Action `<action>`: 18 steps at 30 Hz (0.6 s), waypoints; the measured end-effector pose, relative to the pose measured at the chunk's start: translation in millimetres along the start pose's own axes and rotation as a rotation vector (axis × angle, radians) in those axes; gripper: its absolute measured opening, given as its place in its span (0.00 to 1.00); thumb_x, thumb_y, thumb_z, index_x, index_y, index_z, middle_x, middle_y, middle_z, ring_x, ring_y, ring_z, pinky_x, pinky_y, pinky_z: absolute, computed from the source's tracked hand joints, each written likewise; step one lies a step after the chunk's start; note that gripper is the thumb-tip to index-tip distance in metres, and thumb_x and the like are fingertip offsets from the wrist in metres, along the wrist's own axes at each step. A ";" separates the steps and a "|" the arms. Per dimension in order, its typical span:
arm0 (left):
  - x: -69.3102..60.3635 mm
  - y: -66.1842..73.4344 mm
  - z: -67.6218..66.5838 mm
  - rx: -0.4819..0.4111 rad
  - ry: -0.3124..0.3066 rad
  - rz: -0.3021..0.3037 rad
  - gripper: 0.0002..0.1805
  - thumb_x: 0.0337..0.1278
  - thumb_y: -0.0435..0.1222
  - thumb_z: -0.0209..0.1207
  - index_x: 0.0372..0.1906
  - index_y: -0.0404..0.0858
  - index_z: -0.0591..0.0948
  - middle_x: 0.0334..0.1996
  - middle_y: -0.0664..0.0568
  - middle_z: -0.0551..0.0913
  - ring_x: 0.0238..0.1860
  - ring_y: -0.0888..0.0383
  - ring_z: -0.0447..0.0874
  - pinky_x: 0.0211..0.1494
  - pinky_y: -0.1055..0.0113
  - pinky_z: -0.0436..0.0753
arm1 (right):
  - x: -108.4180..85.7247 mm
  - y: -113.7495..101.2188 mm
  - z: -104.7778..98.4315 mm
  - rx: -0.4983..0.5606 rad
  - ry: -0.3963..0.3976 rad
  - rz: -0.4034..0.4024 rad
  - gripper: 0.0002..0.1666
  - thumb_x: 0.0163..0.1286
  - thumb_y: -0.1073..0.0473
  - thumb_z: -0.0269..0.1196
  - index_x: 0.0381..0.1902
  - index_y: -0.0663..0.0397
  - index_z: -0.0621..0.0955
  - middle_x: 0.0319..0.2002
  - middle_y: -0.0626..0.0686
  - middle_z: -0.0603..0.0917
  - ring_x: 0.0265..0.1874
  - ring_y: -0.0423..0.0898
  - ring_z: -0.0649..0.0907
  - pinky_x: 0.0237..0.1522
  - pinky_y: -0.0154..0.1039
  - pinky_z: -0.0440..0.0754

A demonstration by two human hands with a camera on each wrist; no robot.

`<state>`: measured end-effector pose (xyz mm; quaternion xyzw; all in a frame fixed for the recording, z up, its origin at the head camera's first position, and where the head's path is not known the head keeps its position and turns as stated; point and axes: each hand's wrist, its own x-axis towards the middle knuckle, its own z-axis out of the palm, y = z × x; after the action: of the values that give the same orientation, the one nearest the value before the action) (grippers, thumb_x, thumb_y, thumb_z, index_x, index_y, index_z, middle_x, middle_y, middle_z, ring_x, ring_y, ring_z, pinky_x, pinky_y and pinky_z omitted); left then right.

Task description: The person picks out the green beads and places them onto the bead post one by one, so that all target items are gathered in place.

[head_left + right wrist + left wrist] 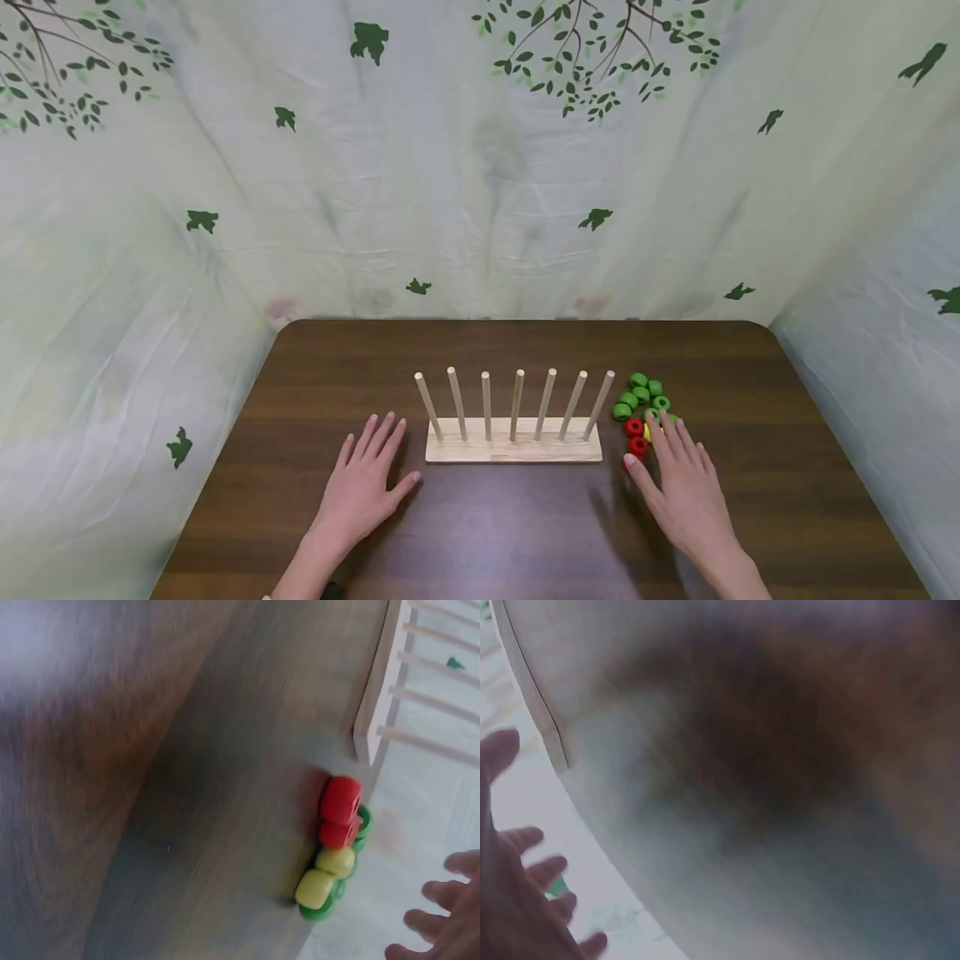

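Note:
A pale wooden stand [513,451] with a row of several upright bare pegs sits mid-table. To its left, my left hand [362,487] is spread flat with straight fingers and holds nothing; the left wrist view also catches this hand [525,892]. Right of the stand lies a cluster of beads: green beads [628,401], red beads [637,446] and yellow beads [324,874]. My right hand [686,492], fingers extended, hovers or rests by the near side of the cluster and partly hides it. Whether its fingertips touch any bead I cannot tell.
Everything stands on a dark brown wooden table [345,350] with rounded far corners. Behind and beside it hangs a pale curtain [450,167] printed with leaves and birds. Much of the left wrist view is a blurred close tabletop.

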<state>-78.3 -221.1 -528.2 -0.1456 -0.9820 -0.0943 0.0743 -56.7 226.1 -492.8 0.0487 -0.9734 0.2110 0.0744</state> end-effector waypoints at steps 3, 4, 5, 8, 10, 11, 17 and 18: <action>9.7 -4.8 2.1 -0.074 0.001 0.032 0.45 0.57 0.58 0.63 0.75 0.41 0.63 0.74 0.46 0.60 0.75 0.44 0.52 0.69 0.39 0.56 | 2.7 6.0 -1.5 0.034 0.024 0.006 0.43 0.74 0.40 0.56 0.76 0.57 0.59 0.73 0.64 0.59 0.71 0.65 0.58 0.64 0.69 0.54; 12.9 -5.7 2.3 -0.106 0.000 0.041 0.45 0.57 0.57 0.64 0.75 0.41 0.63 0.74 0.46 0.60 0.75 0.44 0.52 0.70 0.40 0.56 | 3.4 8.1 -1.6 0.041 0.036 0.003 0.42 0.74 0.41 0.56 0.76 0.58 0.60 0.73 0.65 0.60 0.71 0.66 0.59 0.64 0.69 0.54; 16.2 -6.4 2.4 -0.134 -0.004 0.048 0.46 0.56 0.57 0.64 0.75 0.41 0.63 0.75 0.46 0.60 0.75 0.44 0.52 0.70 0.40 0.56 | 4.3 10.2 -1.5 0.049 0.047 0.001 0.41 0.74 0.42 0.56 0.75 0.59 0.61 0.73 0.65 0.61 0.70 0.66 0.59 0.63 0.69 0.55; 25.7 -7.9 3.9 -0.207 -0.019 0.070 0.46 0.55 0.56 0.66 0.75 0.40 0.63 0.75 0.46 0.60 0.75 0.44 0.52 0.70 0.41 0.56 | 6.8 15.5 -1.2 0.085 0.072 -0.001 0.41 0.74 0.43 0.56 0.74 0.62 0.62 0.72 0.66 0.62 0.69 0.67 0.61 0.63 0.69 0.56; 30.9 -8.5 4.5 -0.249 -0.038 0.078 0.47 0.54 0.55 0.67 0.75 0.40 0.63 0.75 0.46 0.59 0.75 0.45 0.51 0.71 0.41 0.56 | 8.9 18.7 -0.7 0.109 0.093 -0.006 0.40 0.75 0.44 0.56 0.74 0.63 0.62 0.71 0.67 0.63 0.68 0.67 0.62 0.63 0.68 0.57; 33.3 -8.9 5.3 -0.271 -0.047 0.079 0.47 0.54 0.55 0.67 0.74 0.40 0.63 0.75 0.47 0.59 0.75 0.45 0.51 0.71 0.42 0.56 | 10.0 20.3 -0.3 0.121 0.104 -0.006 0.39 0.75 0.45 0.57 0.73 0.63 0.62 0.71 0.67 0.63 0.68 0.67 0.63 0.63 0.67 0.58; 42.9 -11.8 9.4 -0.447 -0.120 0.048 0.45 0.54 0.53 0.68 0.74 0.42 0.64 0.74 0.48 0.61 0.76 0.47 0.51 0.71 0.45 0.59 | 17.4 29.4 3.0 0.205 0.152 0.016 0.35 0.74 0.50 0.59 0.70 0.66 0.67 0.68 0.68 0.67 0.64 0.70 0.67 0.59 0.68 0.62; 44.2 -12.6 10.6 -0.475 -0.133 0.040 0.45 0.53 0.53 0.69 0.74 0.43 0.65 0.74 0.49 0.61 0.75 0.48 0.51 0.71 0.47 0.60 | 18.9 31.5 3.6 0.220 0.158 0.022 0.34 0.74 0.51 0.59 0.69 0.67 0.67 0.68 0.68 0.68 0.64 0.70 0.67 0.59 0.68 0.62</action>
<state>-125.2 -218.7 -532.8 -0.1843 -0.9320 -0.3111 -0.0251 -79.7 251.9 -505.6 0.0290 -0.9360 0.3206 0.1426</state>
